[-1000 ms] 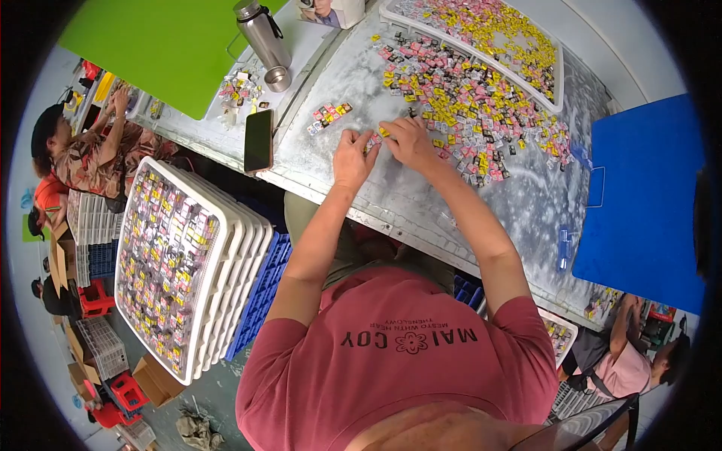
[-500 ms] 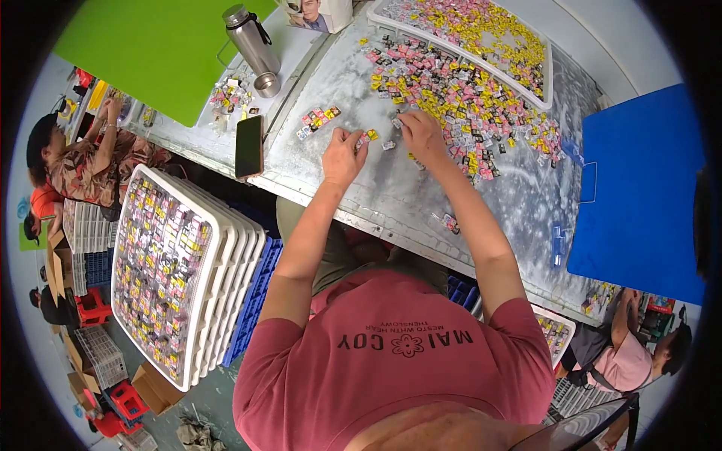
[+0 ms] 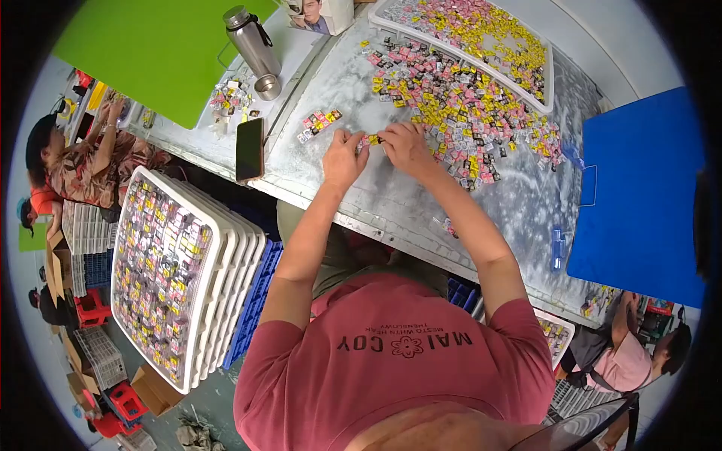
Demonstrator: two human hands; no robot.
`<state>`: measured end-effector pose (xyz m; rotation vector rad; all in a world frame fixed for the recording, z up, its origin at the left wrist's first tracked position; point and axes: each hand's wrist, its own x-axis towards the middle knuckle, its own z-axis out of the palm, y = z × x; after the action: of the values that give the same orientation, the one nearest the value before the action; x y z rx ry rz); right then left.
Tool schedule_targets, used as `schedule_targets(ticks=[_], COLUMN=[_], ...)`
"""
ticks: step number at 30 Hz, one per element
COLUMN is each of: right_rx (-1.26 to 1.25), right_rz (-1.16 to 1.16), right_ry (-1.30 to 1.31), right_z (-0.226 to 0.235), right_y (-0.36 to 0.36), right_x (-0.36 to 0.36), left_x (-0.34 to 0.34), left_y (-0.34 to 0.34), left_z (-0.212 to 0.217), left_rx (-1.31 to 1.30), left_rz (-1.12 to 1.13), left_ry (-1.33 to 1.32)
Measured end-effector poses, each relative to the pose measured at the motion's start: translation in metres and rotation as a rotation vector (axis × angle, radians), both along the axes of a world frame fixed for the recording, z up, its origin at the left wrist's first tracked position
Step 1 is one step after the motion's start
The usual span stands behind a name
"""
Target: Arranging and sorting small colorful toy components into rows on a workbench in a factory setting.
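My left hand (image 3: 344, 161) is closed on the left end of a short row of small coloured pieces (image 3: 370, 140), just above the grey tabletop. My right hand (image 3: 410, 152) meets it from the other side, its fingertips pinched at the row's right end. Yellow and pink pieces show between the fingers; what lies under the fingertips is hidden. Beyond my left hand lies a neat block of similar pieces (image 3: 320, 124) set side by side. A wide loose pile of small yellow, pink, black and white pieces (image 3: 459, 98) spreads just past my right hand.
A white tray (image 3: 551, 75) of loose pieces stands at the back. Left are a phone (image 3: 249, 150), a steel flask (image 3: 252, 41) and its cup (image 3: 267, 86). Filled white trays (image 3: 214, 248) are stacked beside me. Green (image 3: 150, 52) and blue (image 3: 639, 195) boards flank the table; people sit on both sides.
My right hand has moved left from the pile's edge to the row at my left hand. The single piece that lay between my hands no longer shows. My left hand has stayed put.
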<state>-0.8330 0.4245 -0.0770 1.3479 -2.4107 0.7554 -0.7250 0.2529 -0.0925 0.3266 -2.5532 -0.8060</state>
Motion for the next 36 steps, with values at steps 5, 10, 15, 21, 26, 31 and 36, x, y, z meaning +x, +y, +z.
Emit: schedule_targets(ticks=[5, 10, 15, 21, 26, 31, 36], right_rx=[-0.120, 0.070, 0.003, 0.017, -0.064, -0.016, 0.033], right_rz=[-0.177, -0.410, -0.379, -0.304, -0.284, -0.055, 0.104], right_ry=[0.043, 0.063, 0.150, 0.032, 0.085, -0.161, -0.238], right_z=[-0.004, -0.005, -0.011, -0.006, -0.006, 0.000, 0.005], right_y=[0.000, -0.018, -0.021, -0.016, -0.017, -0.010, 0.001], right_x=[-0.047, -0.065, -0.065, -0.066, -0.068, -0.066, -0.052], left_x=[-0.002, 0.000, 0.000, 0.002, 0.004, 0.003, 0.001], left_y=[0.011, 0.008, 0.002, -0.009, -0.014, -0.016, -0.018], left_z=[0.010, 0.005, 0.004, 0.002, 0.000, -0.001, -0.002], left_rx=[-0.012, 0.020, 0.063, 0.137, 0.171, 0.200, 0.204], left_rz=[0.018, 0.029, 0.004, -0.098, -0.167, -0.190, -0.185], left_ry=[0.004, -0.007, 0.012, 0.019, 0.022, 0.030, 0.035])
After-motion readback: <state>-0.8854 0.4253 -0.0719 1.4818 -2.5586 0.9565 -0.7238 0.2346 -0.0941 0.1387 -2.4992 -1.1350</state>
